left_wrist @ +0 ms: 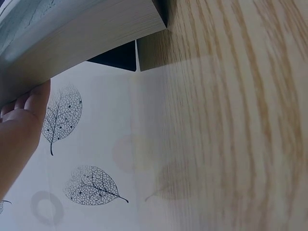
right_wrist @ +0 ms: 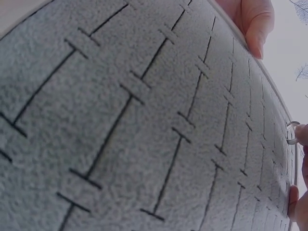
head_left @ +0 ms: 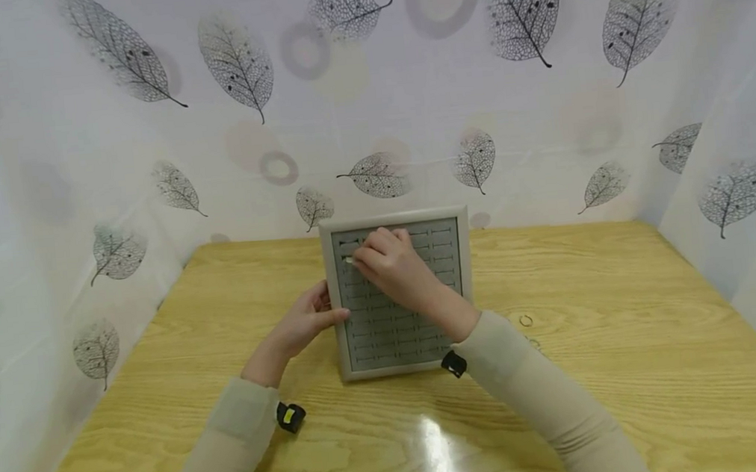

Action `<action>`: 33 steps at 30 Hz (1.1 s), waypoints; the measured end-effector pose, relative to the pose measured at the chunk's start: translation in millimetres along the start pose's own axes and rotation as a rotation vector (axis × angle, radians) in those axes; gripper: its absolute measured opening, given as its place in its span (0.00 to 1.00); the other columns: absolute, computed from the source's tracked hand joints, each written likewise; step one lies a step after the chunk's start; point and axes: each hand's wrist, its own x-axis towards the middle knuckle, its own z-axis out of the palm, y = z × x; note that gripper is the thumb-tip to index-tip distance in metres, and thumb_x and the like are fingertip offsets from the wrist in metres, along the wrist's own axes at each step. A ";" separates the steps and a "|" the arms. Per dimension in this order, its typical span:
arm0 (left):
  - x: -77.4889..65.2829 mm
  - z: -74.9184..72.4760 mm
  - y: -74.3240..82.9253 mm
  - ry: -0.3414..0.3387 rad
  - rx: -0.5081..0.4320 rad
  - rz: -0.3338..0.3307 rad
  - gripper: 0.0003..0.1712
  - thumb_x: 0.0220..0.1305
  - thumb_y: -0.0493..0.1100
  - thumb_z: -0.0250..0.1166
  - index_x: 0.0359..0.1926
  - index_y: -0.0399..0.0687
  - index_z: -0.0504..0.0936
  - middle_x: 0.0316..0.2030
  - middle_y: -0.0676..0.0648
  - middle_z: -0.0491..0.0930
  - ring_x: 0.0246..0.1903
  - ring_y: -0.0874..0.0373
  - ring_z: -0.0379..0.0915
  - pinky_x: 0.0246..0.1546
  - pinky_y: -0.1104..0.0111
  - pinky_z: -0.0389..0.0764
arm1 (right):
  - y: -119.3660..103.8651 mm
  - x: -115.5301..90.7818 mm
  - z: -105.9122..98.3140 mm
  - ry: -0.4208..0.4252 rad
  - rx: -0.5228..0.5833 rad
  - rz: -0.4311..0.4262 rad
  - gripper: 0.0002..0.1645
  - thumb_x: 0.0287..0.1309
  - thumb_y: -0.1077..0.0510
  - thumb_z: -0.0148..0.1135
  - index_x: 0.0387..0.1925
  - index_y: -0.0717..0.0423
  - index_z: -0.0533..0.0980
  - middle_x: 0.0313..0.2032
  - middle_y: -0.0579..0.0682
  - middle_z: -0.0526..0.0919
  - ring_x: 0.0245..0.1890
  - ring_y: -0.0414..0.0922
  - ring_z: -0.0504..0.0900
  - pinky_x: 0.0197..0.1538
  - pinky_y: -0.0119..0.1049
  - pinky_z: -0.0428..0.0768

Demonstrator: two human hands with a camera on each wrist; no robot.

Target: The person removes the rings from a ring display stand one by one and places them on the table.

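Observation:
A framed ring display board (head_left: 465, 258), its grey padded face lined with rows of slots, stands upright on the table. My left hand (head_left: 300, 319) grips its left edge, thumb on the front of the frame and fingers round the side. In front of the upper left slots, my right hand (head_left: 394, 266) pinches a small ring (right_wrist: 291, 126) between thumb and fingertips. That ring is close against the pad near the left frame edge, and its lower part is hidden. In the left wrist view, a dark support (left_wrist: 118, 56) shows behind the frame.
A thin ring (head_left: 526, 320) lies on the wooden table (head_left: 629, 334) right of the board, with another ring (head_left: 534, 343) just nearer, partly hidden by the right sleeve. A leaf-patterned curtain (head_left: 374, 116) rises behind the table and along both sides.

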 end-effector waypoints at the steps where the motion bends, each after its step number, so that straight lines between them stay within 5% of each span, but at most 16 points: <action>1: 0.0 0.0 0.0 0.000 -0.001 0.000 0.37 0.60 0.39 0.58 0.65 0.41 0.49 0.56 0.38 0.63 0.51 0.50 0.65 0.47 0.61 0.71 | 0.2 0.2 -0.2 0.001 0.000 -0.004 0.02 0.48 0.63 0.64 0.26 0.59 0.78 0.26 0.48 0.73 0.28 0.44 0.70 0.31 0.39 0.63; 13: 0.8 0.9 -0.4 0.001 -0.004 0.012 0.35 0.60 0.37 0.58 0.64 0.40 0.51 0.55 0.38 0.65 0.50 0.50 0.66 0.47 0.61 0.71 | 3.9 2.3 -11.5 0.065 0.132 0.009 0.03 0.45 0.66 0.65 0.26 0.63 0.79 0.25 0.51 0.74 0.28 0.45 0.71 0.32 0.39 0.67; 19: 0.9 1.7 -1.4 0.022 0.014 0.012 0.35 0.59 0.37 0.58 0.64 0.39 0.52 0.54 0.37 0.65 0.50 0.49 0.65 0.47 0.60 0.71 | 5.2 -5.5 -28.1 0.114 0.057 -0.027 0.03 0.42 0.65 0.67 0.22 0.60 0.79 0.22 0.48 0.75 0.25 0.44 0.72 0.33 0.43 0.66; 26: 0.9 2.7 0.1 0.029 0.018 0.003 0.36 0.58 0.37 0.59 0.64 0.38 0.52 0.54 0.37 0.65 0.50 0.48 0.65 0.49 0.60 0.70 | 8.0 -31.8 -55.3 0.138 -0.014 -0.107 0.03 0.43 0.63 0.65 0.20 0.59 0.79 0.20 0.47 0.74 0.21 0.45 0.70 0.31 0.44 0.64; 33: 0.7 0.2 -0.7 0.018 0.012 0.002 0.37 0.59 0.38 0.59 0.64 0.38 0.51 0.54 0.37 0.65 0.51 0.49 0.65 0.49 0.60 0.70 | 11.3 -66.4 -87.8 0.084 -0.021 -0.144 0.16 0.57 0.57 0.54 0.18 0.60 0.79 0.19 0.47 0.75 0.20 0.44 0.70 0.30 0.45 0.63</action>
